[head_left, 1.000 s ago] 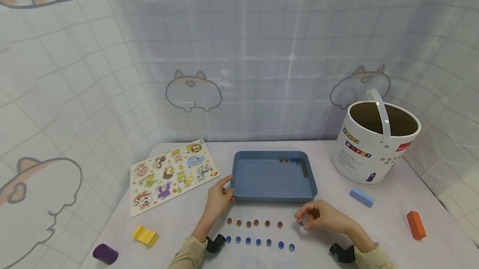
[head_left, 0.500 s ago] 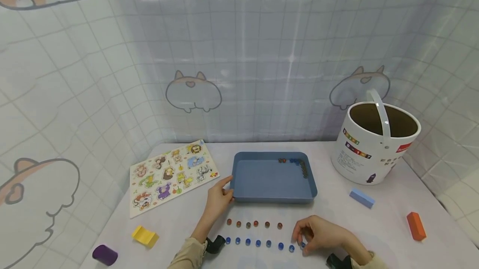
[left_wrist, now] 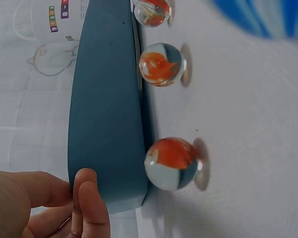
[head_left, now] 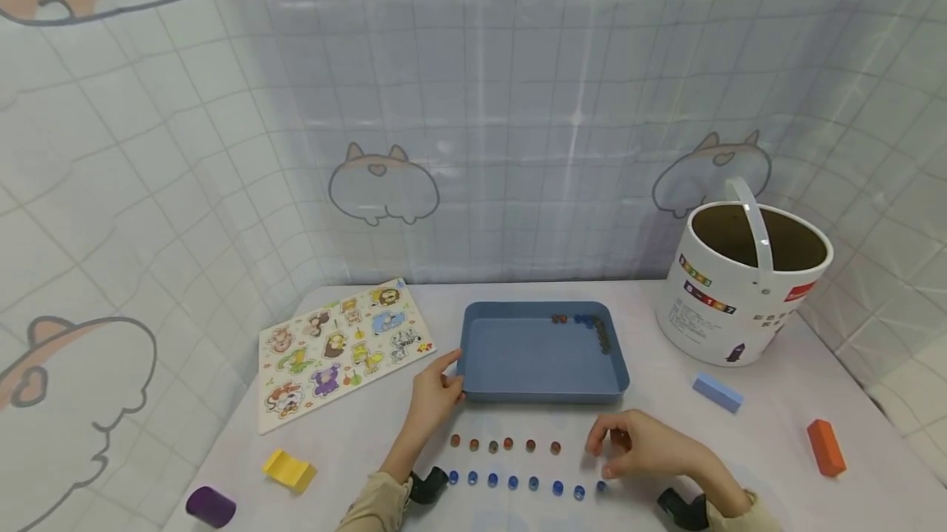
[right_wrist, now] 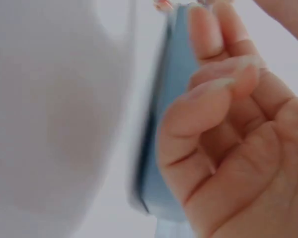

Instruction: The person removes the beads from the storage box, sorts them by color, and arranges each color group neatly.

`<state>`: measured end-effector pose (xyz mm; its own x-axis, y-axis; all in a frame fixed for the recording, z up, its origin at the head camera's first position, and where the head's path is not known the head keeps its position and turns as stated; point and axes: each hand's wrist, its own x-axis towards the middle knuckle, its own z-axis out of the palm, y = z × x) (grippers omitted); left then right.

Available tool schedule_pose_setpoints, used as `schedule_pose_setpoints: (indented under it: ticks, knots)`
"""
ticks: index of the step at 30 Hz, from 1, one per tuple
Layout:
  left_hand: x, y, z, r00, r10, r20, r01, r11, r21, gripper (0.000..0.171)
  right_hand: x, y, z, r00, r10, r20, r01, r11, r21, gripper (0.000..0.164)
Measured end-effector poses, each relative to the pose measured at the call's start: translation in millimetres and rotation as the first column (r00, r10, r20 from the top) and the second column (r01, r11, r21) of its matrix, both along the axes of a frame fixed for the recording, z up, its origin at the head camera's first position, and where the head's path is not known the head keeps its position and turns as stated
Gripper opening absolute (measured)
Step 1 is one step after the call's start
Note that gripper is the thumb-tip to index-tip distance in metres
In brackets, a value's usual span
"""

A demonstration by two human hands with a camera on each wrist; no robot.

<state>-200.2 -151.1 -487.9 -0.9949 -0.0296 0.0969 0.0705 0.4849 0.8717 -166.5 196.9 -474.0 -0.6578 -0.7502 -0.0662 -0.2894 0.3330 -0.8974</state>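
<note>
A blue-grey tray [head_left: 543,396] lies on the table with small marbles [head_left: 601,335] along its far right corner. My left hand [head_left: 431,396] holds the tray's left edge near the front corner, thumb and fingers at the wall [left_wrist: 107,124]. In front of the tray, a row of orange-toned glass marbles [head_left: 530,446] runs above a row of blue marbles. My right hand [head_left: 651,446] hovers just above the rightmost blue marble [head_left: 602,486], apart from it. Its fingers are loosely bent, with nothing seen between them in the right wrist view.
An animal puzzle board [head_left: 340,355] lies left of the tray. A white bucket [head_left: 710,310] with a raised handle stands back right. Around the sides lie a blue block [head_left: 718,393], an orange block [head_left: 825,448], a yellow block [head_left: 289,471] and a purple cylinder [head_left: 210,506].
My right hand lowered a blue marble to the right end of the blue row, let it go, and rose slightly. My left hand stays on the tray.
</note>
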Motion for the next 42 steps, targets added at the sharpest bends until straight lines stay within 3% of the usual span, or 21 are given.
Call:
schedule_pose_setpoints:
  ticks: [8,13,17,22,26,30,35,38,42]
  knots:
    - [0.0,1.3,-0.7,1.000,0.015,-0.002,-0.015,1.000,-0.021,0.048,-33.5,19.7,37.6,0.985,-0.136,-0.108,0.128,0.989,-0.073,0.022]
    - [0.0,1.0,0.2,1.000,0.028,-0.004,-0.028,1.000,-0.015,0.048,-74.8,20.2,57.0,0.953,-0.247,-0.173,0.238,0.969,-0.073,0.020]
    - [-0.3,0.4,-0.8,0.999,0.036,-0.002,-0.036,0.999,-0.007,0.048,-109.3,10.5,64.7,0.923,-0.335,-0.189,0.339,0.941,-0.010,0.023]
    - [-0.8,1.2,-2.5,1.000,0.030,-0.008,-0.030,1.000,-0.003,0.047,-144.0,-4.7,54.0,0.900,-0.392,-0.191,0.414,0.906,0.090,0.033]
    - [-1.5,1.3,-3.1,1.000,0.022,-0.004,-0.022,1.000,-0.004,0.048,-161.0,-15.8,39.0,0.873,-0.462,-0.155,0.480,0.869,0.119,0.036]
    - [-1.8,1.9,-3.6,1.000,0.022,-0.002,-0.022,1.000,-0.006,0.048,-167.8,-24.7,26.7,0.833,-0.524,-0.178,0.549,0.823,0.144,0.029]
    - [-1.2,3.9,-3.0,0.999,0.048,-0.013,-0.048,0.999,-0.003,0.049,-169.8,-31.9,15.3,0.780,-0.567,-0.266,0.617,0.768,0.171,0.022]
    - [-0.9,5.4,-2.3,0.997,0.071,-0.011,-0.071,0.998,0.002,0.051,-171.6,-34.7,10.9,0.755,-0.577,-0.310,0.640,0.751,0.160,0.019]
    - [-0.6,6.6,-0.8,0.996,0.087,-0.016,-0.087,0.996,0.010,0.052,-174.7,-37.8,8.1,0.740,-0.566,-0.365,0.644,0.751,0.142,0.016]
